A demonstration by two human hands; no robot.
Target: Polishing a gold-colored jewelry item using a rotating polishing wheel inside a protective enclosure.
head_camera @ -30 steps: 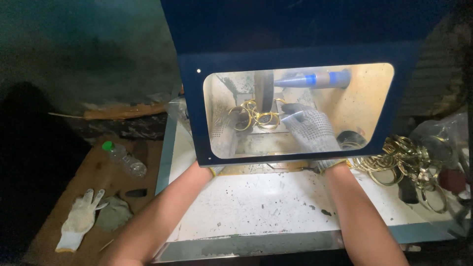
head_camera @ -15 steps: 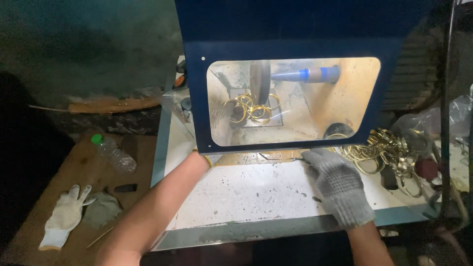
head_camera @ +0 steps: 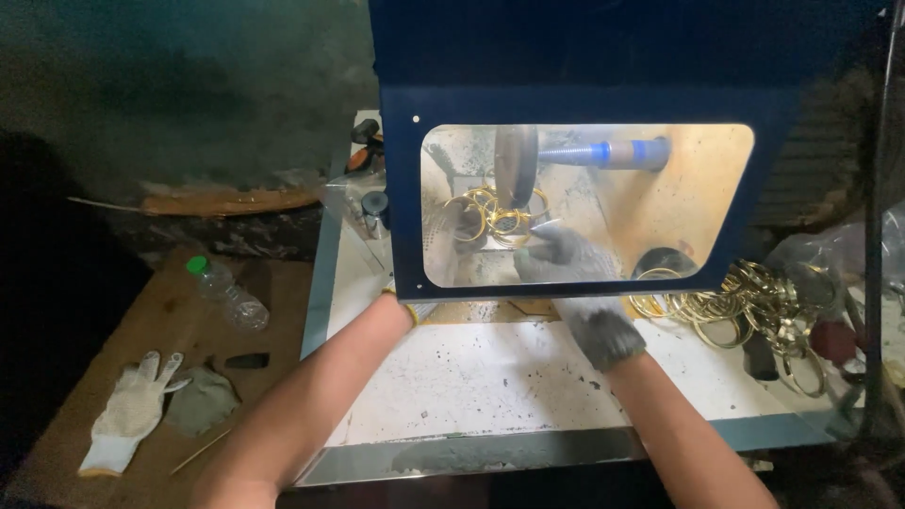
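Our gloved right hand (head_camera: 561, 259) pinched a brass ring (head_camera: 509, 224) behind the window, at the bench's back edge. Ring's facing unclear. Left hand (head_camera: 415, 306) hidden behind the guard (head_camera: 405, 188); grip unknown.

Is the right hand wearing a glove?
Yes, the right hand wears a grey knit glove as it reaches behind the blue guard's window toward the brass rings.

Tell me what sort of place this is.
Probably a small metal-polishing workshop: a blue hood with a window over a wheel, a heap of brass rings on the bench, and gloved hands working inside.
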